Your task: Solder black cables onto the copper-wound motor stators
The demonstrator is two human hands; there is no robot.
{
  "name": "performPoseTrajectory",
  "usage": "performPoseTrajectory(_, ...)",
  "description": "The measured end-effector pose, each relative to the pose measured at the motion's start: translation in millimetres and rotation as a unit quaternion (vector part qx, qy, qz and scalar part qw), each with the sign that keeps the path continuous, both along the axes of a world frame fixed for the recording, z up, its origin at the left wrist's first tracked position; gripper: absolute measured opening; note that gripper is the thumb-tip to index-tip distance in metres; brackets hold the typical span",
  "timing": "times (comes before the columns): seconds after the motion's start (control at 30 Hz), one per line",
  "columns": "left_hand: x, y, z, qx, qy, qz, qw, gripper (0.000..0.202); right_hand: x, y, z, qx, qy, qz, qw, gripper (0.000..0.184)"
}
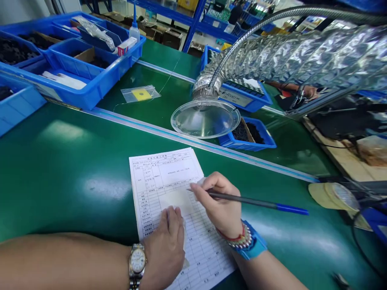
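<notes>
Writing was in hand: the right fingers (210,193) pinched a pen (250,200) tightly, its tip over the form (157,177) beside the flat, pressing left fingers (171,225), and the tip needed setting down.

Two-tone watch (137,261), blue ESD strap (253,243), beaded bracelet (241,237)

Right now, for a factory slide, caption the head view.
Right hand holds a pen over a printed form, left hand pressing it on a green workbench.
</notes>
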State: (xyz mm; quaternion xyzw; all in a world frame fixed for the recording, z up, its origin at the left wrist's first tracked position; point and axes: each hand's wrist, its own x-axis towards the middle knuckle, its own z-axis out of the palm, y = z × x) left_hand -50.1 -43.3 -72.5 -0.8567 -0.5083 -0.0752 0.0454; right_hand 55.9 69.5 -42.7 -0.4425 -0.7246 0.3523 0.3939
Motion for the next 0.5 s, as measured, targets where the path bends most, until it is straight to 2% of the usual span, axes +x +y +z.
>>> performPoseTrajectory(0.13, 1.2, 0.6, -2.7, -0.009, 0.007, -0.014, 1.000, 0.041, -10.9, -6.1, -16.4, -0.028, -0.059, 0.065, 0.996, 0.027)
performPoseTrajectory(0.23, 1.7, 1.4, -5.2, -0.031, 0.018, -0.021, 0.999, 0.038, -16.0, -7.9, -28.9, -0.035, -0.081, 0.075, 0.993, 0.029)
performPoseTrajectory(0.3, 1.5, 1.7, -5.2, -0.067, 0.019, -0.024, 0.997, 0.037, -16.4, -7.9, -30.4, -0.022, -0.092, 0.071, 0.993, 0.029)
performPoseTrajectory(0.43, -0.5, 2.7, -1.3, -0.166, 0.007, -0.027, 0.986, 0.043, -14.6, -6.0, -25.7, -0.041, -0.112, 0.080, 0.990, 0.022)
performPoseTrajectory(0.5, -1.6, 3.7, 1.1, -0.190, -0.011, -0.026, 0.981, 0.044, -14.2, -5.2, -25.2, -0.026, -0.113, 0.085, 0.990, 0.025)
